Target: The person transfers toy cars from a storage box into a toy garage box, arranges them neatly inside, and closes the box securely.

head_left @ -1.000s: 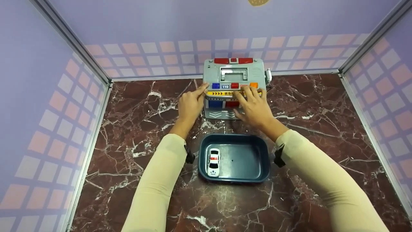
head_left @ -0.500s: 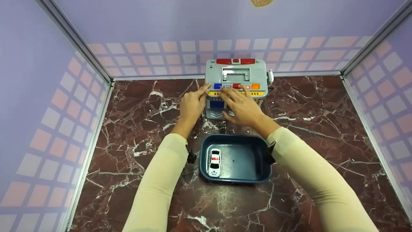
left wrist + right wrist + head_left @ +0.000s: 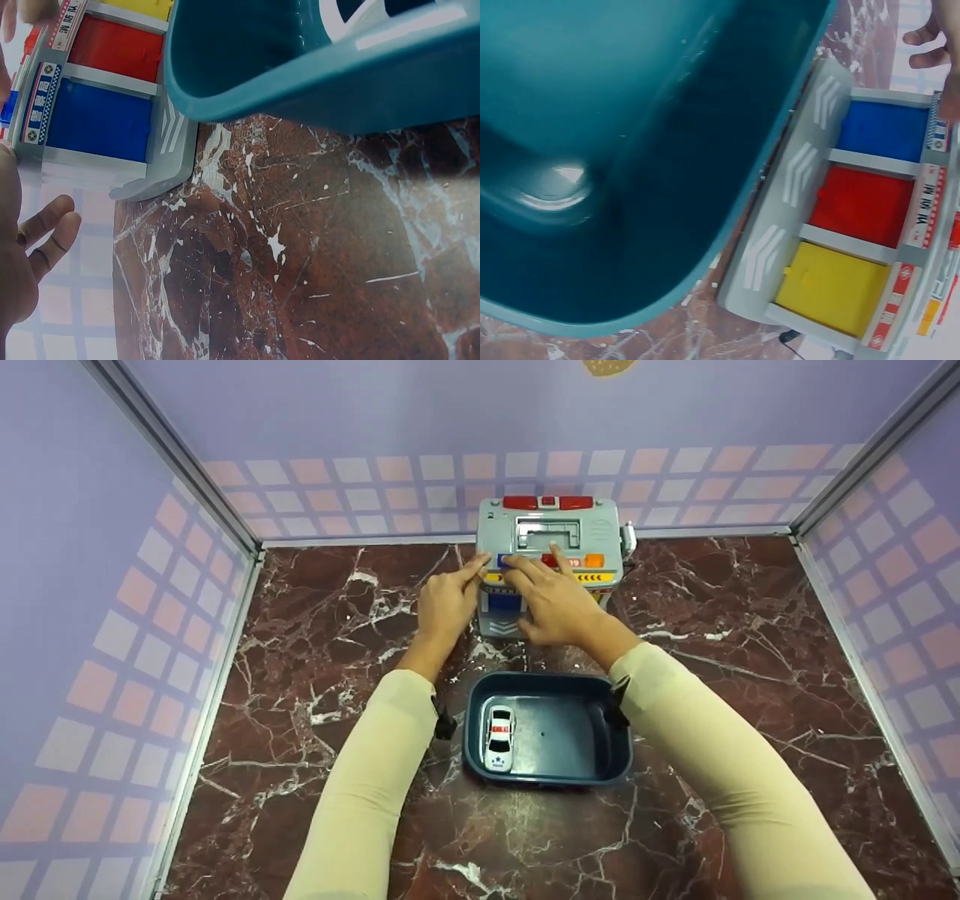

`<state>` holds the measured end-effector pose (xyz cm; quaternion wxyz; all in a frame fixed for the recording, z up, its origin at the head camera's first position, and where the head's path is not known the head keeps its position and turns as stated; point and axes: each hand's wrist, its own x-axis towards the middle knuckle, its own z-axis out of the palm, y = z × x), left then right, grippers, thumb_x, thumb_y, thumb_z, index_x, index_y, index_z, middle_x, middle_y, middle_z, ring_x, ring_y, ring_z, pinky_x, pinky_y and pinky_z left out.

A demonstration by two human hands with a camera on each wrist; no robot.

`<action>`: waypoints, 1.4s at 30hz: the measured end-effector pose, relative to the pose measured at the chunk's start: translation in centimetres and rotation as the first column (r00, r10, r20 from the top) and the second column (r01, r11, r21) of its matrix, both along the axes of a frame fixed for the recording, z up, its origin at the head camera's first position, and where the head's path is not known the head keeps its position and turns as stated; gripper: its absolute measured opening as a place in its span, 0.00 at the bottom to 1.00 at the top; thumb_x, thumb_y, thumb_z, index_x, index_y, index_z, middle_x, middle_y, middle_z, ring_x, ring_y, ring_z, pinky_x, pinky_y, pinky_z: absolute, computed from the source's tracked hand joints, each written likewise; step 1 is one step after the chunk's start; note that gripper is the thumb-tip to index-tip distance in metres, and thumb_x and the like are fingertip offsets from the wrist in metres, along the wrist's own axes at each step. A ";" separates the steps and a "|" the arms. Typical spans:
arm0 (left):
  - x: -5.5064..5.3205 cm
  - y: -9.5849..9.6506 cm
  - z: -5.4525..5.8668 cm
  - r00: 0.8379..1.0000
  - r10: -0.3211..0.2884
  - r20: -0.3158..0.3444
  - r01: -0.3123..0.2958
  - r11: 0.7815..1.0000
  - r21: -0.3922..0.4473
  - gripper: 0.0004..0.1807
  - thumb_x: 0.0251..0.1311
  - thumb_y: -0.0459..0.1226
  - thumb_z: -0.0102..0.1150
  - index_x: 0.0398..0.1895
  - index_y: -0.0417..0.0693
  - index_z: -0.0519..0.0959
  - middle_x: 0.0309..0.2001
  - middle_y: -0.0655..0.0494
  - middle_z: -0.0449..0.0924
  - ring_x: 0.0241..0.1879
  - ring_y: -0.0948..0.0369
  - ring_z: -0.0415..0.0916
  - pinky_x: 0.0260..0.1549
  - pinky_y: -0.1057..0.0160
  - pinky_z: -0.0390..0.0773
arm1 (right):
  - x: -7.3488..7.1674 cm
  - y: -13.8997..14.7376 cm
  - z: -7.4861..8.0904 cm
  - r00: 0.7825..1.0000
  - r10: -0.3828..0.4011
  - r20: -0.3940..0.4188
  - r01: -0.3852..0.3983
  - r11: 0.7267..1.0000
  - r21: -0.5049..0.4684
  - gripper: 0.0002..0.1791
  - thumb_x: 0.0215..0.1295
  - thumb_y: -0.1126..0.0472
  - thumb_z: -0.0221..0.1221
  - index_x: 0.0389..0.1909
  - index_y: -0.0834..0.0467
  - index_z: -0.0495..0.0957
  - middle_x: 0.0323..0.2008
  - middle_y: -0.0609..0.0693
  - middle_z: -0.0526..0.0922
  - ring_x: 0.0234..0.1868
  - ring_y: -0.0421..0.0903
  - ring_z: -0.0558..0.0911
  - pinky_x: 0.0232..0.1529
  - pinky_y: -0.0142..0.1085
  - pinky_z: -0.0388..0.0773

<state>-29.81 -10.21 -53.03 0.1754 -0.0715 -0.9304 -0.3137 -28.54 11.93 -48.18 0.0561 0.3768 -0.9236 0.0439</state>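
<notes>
A grey toy garage (image 3: 600,529) stands against the back wall, with coloured buttons along its top. In the right wrist view, its blue door (image 3: 885,131), red door (image 3: 864,206) and yellow door (image 3: 832,289) are all down. My left hand (image 3: 445,604) rests along the garage's left side, its index fingertip at the top's front left corner. My right hand (image 3: 566,604) reaches over the front, fingers spread, with a fingertip at the blue button (image 3: 500,561); whether it presses down I cannot tell. Neither hand grips anything.
A dark teal tub (image 3: 547,782) sits in front of the garage, below my wrists. Inside, on its left, lies a white toy police car (image 3: 499,739). Brown marbled floor (image 3: 300,780) surrounds them, bordered by purple panel walls (image 3: 510,412).
My right hand has slid left along the garage's top front, from near the orange button to the blue one. My left hand stays in place. The tub and car have not moved.
</notes>
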 end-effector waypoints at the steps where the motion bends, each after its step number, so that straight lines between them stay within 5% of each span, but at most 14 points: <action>1: 0.0 0.0 0.0 1.000 0.000 0.000 0.000 1.000 -0.001 0.17 0.82 0.52 0.60 0.68 0.71 0.86 0.57 0.47 0.91 0.47 0.35 0.92 0.44 0.37 0.90 | -0.1 -0.1 0.1 1.000 0.004 0.005 -0.004 1.000 -0.012 0.36 0.63 0.52 0.65 0.71 0.61 0.73 0.84 0.59 0.68 0.85 0.58 0.68 0.87 0.74 0.47; 5: 0.0 -0.1 -0.1 1.000 -0.001 -0.010 0.001 1.000 0.002 0.17 0.82 0.51 0.60 0.67 0.69 0.87 0.55 0.46 0.92 0.45 0.35 0.92 0.41 0.37 0.90 | -0.3 -0.3 0.5 0.999 0.016 0.030 -0.014 0.999 -0.036 0.28 0.55 0.57 0.64 0.57 0.60 0.74 0.80 0.59 0.72 0.83 0.58 0.72 0.88 0.72 0.46; 10: 0.1 0.0 -0.1 1.000 0.001 -0.012 -0.001 1.000 0.004 0.17 0.82 0.51 0.61 0.68 0.70 0.87 0.52 0.43 0.93 0.42 0.36 0.92 0.40 0.37 0.90 | -0.4 -0.4 0.7 0.999 0.012 0.052 -0.010 0.999 -0.043 0.27 0.53 0.57 0.61 0.56 0.58 0.73 0.79 0.58 0.74 0.81 0.58 0.74 0.88 0.71 0.45; 17: 0.1 0.2 0.0 1.000 -0.002 -0.013 0.002 1.000 -0.003 0.18 0.82 0.52 0.60 0.68 0.70 0.87 0.58 0.50 0.91 0.46 0.35 0.92 0.42 0.36 0.90 | -0.2 -0.2 0.9 0.998 -0.001 0.067 0.004 0.999 -0.046 0.36 0.56 0.58 0.61 0.69 0.59 0.74 0.80 0.58 0.72 0.82 0.58 0.72 0.86 0.76 0.46; 24: 0.1 0.1 0.2 1.000 -0.001 -0.013 0.001 1.000 0.005 0.17 0.82 0.52 0.60 0.68 0.70 0.86 0.60 0.50 0.90 0.48 0.35 0.92 0.44 0.36 0.90 | 0.5 0.5 0.8 0.997 0.011 0.077 -0.012 1.000 0.013 0.47 0.65 0.50 0.65 0.85 0.56 0.64 0.88 0.57 0.61 0.88 0.58 0.63 0.84 0.79 0.45; 34: 0.0 0.1 0.2 1.000 -0.001 0.007 0.001 1.000 0.004 0.18 0.82 0.53 0.60 0.69 0.72 0.86 0.59 0.48 0.90 0.48 0.35 0.92 0.45 0.37 0.90 | 3.6 2.2 -0.5 0.999 0.036 -0.016 -0.037 0.999 -0.012 0.41 0.79 0.34 0.53 0.87 0.49 0.64 0.86 0.59 0.66 0.85 0.63 0.68 0.86 0.72 0.54; 42: 0.0 0.0 0.0 1.000 0.013 0.009 -0.013 1.000 -0.013 0.18 0.82 0.53 0.59 0.69 0.73 0.85 0.57 0.45 0.91 0.47 0.35 0.92 0.45 0.36 0.90 | 6.4 2.9 -2.0 0.997 0.060 -0.050 -0.064 0.996 -0.069 0.41 0.76 0.33 0.60 0.83 0.48 0.71 0.81 0.60 0.73 0.81 0.62 0.73 0.83 0.69 0.64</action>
